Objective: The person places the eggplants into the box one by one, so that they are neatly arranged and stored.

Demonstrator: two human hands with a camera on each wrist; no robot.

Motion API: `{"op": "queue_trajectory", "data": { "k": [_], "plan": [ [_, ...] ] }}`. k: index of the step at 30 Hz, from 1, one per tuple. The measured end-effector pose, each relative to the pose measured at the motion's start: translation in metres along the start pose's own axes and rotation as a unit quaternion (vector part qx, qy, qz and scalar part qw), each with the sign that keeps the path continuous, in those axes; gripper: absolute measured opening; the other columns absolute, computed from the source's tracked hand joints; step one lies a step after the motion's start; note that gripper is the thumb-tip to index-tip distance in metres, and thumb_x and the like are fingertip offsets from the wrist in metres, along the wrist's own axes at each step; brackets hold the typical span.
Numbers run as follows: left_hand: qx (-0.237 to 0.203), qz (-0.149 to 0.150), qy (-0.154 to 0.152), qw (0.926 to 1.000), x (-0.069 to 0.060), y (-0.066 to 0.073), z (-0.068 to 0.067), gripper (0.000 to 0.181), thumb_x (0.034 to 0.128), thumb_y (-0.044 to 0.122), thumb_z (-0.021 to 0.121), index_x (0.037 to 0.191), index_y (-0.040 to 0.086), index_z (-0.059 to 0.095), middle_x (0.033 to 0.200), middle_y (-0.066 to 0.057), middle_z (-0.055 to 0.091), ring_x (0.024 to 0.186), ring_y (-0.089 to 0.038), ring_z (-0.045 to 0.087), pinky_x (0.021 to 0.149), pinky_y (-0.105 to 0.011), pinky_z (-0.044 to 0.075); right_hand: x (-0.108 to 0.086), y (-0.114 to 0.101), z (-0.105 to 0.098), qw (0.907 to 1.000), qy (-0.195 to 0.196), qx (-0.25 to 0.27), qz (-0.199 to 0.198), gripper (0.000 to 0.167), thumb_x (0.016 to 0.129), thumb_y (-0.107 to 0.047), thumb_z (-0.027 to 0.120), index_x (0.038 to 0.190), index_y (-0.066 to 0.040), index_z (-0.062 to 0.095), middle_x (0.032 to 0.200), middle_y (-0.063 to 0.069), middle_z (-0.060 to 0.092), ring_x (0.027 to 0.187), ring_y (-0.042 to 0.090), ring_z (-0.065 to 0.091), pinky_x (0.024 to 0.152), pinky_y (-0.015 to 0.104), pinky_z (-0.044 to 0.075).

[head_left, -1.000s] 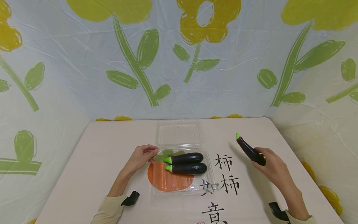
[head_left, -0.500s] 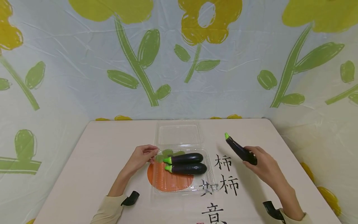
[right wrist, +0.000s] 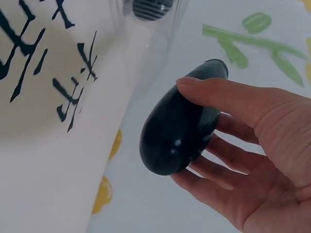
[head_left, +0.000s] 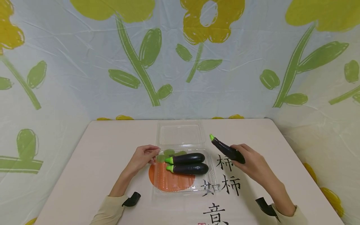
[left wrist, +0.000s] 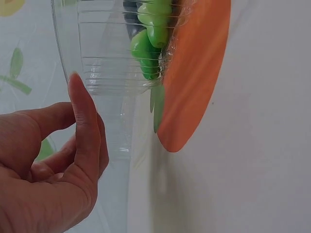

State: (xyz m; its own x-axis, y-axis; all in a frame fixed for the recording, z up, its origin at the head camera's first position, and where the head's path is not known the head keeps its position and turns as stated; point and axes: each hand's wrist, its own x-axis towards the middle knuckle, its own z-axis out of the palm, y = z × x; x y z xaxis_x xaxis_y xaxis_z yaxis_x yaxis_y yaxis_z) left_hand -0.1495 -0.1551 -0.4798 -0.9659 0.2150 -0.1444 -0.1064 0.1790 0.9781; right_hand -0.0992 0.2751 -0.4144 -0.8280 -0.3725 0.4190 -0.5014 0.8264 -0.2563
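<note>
**Left hand at the rim of a hinged clear plastic box; right hand holding a glossy dark eggplant with a bright green stem**

At the far left, a pale cloth printed with yellow flowers and green leaves forms a wall around the pale, smooth surface. A beige sleeve with a curved black piece beside its cuff leads up to the left hand. Its fingertips meet the box at the far left corner; one finger is extended, the others are loosely bent, and whether the rim is pinched cannot be told.

The box stands open on the surface, its lid laid back behind the base. A flat orange round print shows beneath and past the base's left edge. Inside lie two more glossy dark eggplants, one farther back and one nearer, side by side with green stems to the left.

Right of them run black brushed characters, partly seen through the base. The held eggplant is above the surface, just right of the box and outside it, tilted, its stem end pointing left and away. The right hand grips the thick end, thumb on one side, fingers on the other. Another curved black piece sits by the right cuff.
</note>
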Motion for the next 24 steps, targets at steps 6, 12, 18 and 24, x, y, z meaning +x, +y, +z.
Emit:
{"op": "queue_trajectory", "data": {
  "k": [6, 12, 18, 24],
  "plan": [
    [0.004, -0.001, 0.003, 1.0000, -0.001, 0.000, 0.001, 0.032, 0.1019, 0.015, 0.066, 0.122, -0.011, 0.065, 0.099, -0.027, 0.067, 0.063, -0.016, 0.065, 0.063, -0.025, 0.060, 0.009, -0.014, 0.004, 0.9997, -0.021, 0.003, -0.015, 0.057, 0.072, -0.003, 0.092, 0.123, -0.003, 0.068, 0.111, 0.010, 0.068, 0.092, 0.029, 0.070, 0.071, 0.047, 0.060],
    [0.004, 0.004, -0.002, 1.0000, -0.002, 0.001, 0.000, 0.035, 0.1021, 0.016, 0.067, 0.124, -0.011, 0.064, 0.099, -0.026, 0.068, 0.064, -0.017, 0.065, 0.064, -0.027, 0.061, 0.016, -0.030, 0.005, 0.9987, -0.041, 0.004, -0.029, 0.056, 0.073, -0.003, 0.092, 0.123, -0.004, 0.068, 0.112, 0.009, 0.069, 0.094, 0.027, 0.070, 0.073, 0.045, 0.061],
    [0.001, 0.007, -0.003, 1.0000, -0.003, 0.002, 0.000, 0.035, 0.1017, 0.016, 0.067, 0.123, -0.012, 0.064, 0.098, -0.026, 0.067, 0.064, -0.017, 0.066, 0.064, -0.029, 0.061, 0.022, -0.045, 0.009, 0.9965, -0.041, 0.001, -0.073, 0.058, 0.071, -0.005, 0.094, 0.122, -0.005, 0.068, 0.113, 0.009, 0.069, 0.093, 0.025, 0.070, 0.073, 0.041, 0.062],
    [0.002, 0.011, -0.006, 0.9999, 0.000, 0.002, -0.001, 0.035, 0.1019, 0.016, 0.067, 0.123, -0.012, 0.064, 0.098, -0.029, 0.067, 0.063, -0.017, 0.066, 0.065, -0.028, 0.061, 0.027, -0.059, 0.013, 0.9932, -0.050, 0.000, -0.105, 0.060, 0.072, -0.003, 0.094, 0.125, -0.006, 0.066, 0.114, 0.010, 0.068, 0.097, 0.026, 0.071, 0.075, 0.041, 0.063]
  ]
}}
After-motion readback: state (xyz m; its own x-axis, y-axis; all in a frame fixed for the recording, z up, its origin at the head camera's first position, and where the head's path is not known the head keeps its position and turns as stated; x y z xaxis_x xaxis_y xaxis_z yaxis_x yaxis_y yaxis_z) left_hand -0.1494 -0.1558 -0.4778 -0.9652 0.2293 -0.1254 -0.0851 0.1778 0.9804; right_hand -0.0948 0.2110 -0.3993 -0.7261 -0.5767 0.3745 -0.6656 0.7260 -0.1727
